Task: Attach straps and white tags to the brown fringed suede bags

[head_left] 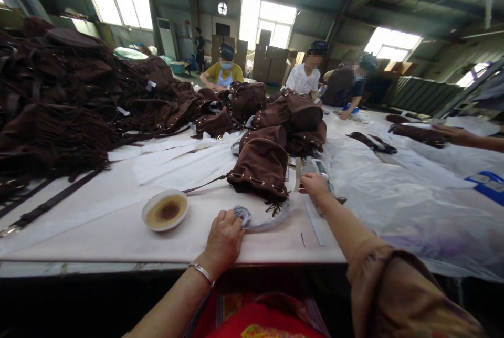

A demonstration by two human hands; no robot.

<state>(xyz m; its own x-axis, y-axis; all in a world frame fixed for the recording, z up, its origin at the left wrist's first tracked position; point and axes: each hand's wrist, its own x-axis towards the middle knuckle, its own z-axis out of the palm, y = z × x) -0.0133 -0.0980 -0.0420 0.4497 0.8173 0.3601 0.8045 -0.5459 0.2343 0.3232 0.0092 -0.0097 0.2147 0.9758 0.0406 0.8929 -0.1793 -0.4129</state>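
My left hand (225, 235) rests on the table edge, its curled fingers closed on a coiled grey fabric-like strip (243, 214). The strip's loose end trails right across the white surface. My right hand (315, 185) is closed beside a tape dispenser (323, 171), with a tan strip of tape (298, 172) at its fingertips; the exact grip is partly hidden. Just left of it lies a dark brown drawstring bag (260, 165) with gold eyelets and a fringed tassel. A white bowl (148, 218) of yellowish liquid with a dark middle stands left of my left hand.
Brown fringed bags (59, 91) are heaped high on the left, more bags (291, 109) behind the nearest one. A ruler-like strip (315, 222) lies by my right forearm. Clear plastic sheeting (378, 191) covers the right side. Several people work across the table; another person's hand (452, 133) reaches in at right.
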